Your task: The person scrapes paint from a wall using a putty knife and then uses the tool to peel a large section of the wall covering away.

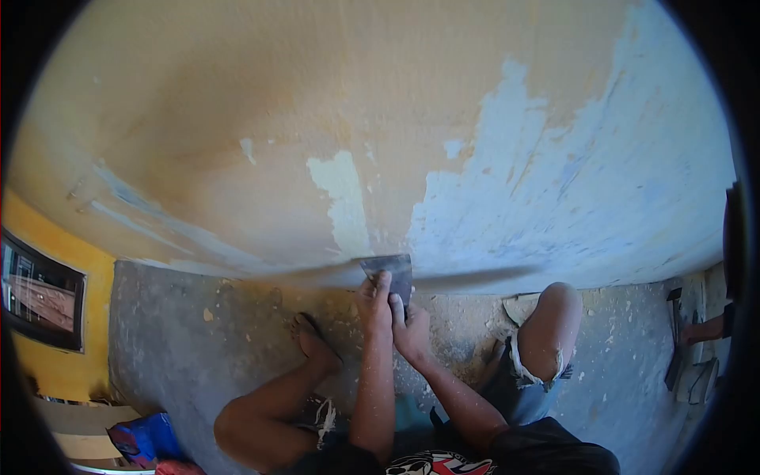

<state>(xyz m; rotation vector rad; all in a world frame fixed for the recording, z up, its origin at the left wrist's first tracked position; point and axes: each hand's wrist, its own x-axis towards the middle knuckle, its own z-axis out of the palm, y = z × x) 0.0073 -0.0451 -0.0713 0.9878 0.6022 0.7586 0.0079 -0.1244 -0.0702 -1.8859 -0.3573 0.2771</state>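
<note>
A metal scraper is pressed flat against the bottom of a wall, where peeling yellow paint meets bare blue-white patches. My left hand grips the scraper from the left, fingers over its blade. My right hand holds the handle just below and to the right. Both forearms reach forward between my bent knees. My bare left foot rests on the floor close to the wall.
The grey concrete floor is littered with paint flakes and dust. A dark-framed window sits in a yellow side wall at left. A blue bag and boards lie at bottom left. Another person's foot and tools are at right.
</note>
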